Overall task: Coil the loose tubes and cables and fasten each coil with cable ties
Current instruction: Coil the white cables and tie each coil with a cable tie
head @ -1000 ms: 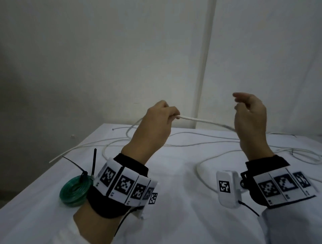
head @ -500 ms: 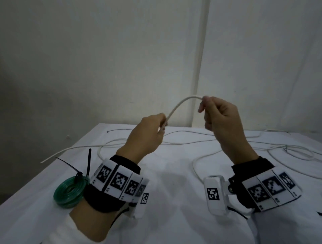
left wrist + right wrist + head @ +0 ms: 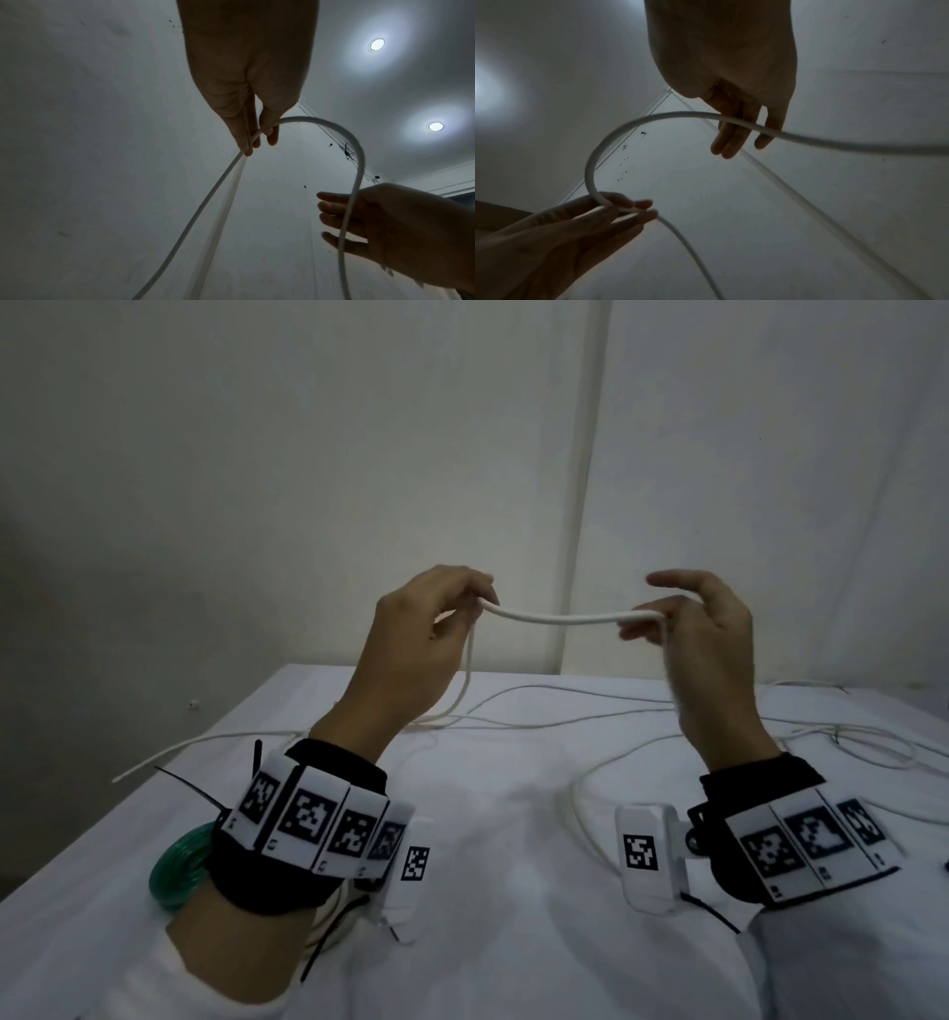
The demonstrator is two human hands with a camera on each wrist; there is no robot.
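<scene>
Pinched between the thumb and fingers of the left hand (image 3: pixel 411 649), a white cable (image 3: pixel 560 619) spans level across to the right hand (image 3: pixel 719 654), whose loosely spread fingers seem to hook it rather than clamp it, though motion blur makes that hard to judge. Both are raised above the white table (image 3: pixel 513 839), where the rest of the smooth, round, plain cable trails in loose loops. Square black-and-white coded tags line both wristbands (image 3: pixel 318 819); no readable writing shows. A tied green coil (image 3: pixel 179 865) lies by the left wrist.
</scene>
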